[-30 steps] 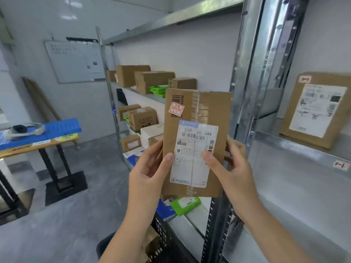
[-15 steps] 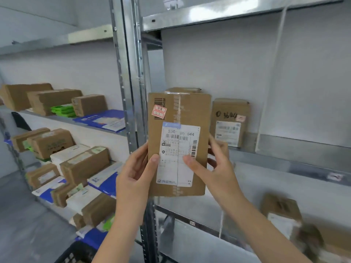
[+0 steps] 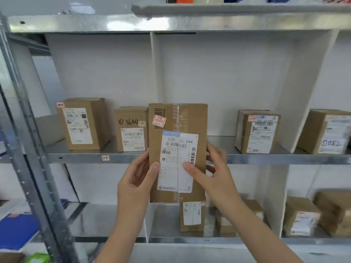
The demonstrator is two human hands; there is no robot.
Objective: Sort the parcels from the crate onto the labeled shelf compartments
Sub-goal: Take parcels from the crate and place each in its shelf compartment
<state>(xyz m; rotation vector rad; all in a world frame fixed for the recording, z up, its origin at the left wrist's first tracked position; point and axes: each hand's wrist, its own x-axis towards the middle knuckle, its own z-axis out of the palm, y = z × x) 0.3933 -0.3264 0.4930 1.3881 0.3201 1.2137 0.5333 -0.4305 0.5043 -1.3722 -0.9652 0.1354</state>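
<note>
**Parcel held up for reading at the shelf**

Parcel point(image 3: 177, 152), a flat brown carton, stands upright in the air in front of the middle shelf point(image 3: 76, 158), not yet resting on it. Its long side is vertical and its printed face is turned to the camera, evidently so that the markings can be read. Left hand point(image 3: 136, 179), at 8 o'clock of the parcel, grips the left edge with the thumb on the front and the fingers behind. Right hand point(image 3: 214, 173), at 4 o'clock, grips the right edge likewise, its thumb pressed on the white label point(image 3: 178, 160). Both thumbs lie low on the face, which leaves the label's number line and the red sticker point(image 3: 159, 121) at 11 o'clock uncovered. A small tag point(image 3: 105, 158) on the shelf lip, at 9 o'clock of the parcel, seems to bear marks like the sticker's, but both are too blurred to read with certainty. A white divider point(image 3: 156, 69) rises at 12 o'clock behind the parcel and parts two compartments. Two boxes point(image 3: 131, 128) stand in the left one, at 9 to 10 o'clock, and more stand at 3 o'clock. Judged step: matching sticker to tag before placing. If the left compartment is the target, the parcel hides part of its free space, so the fit cannot be judged. The crate is out of view
</note>
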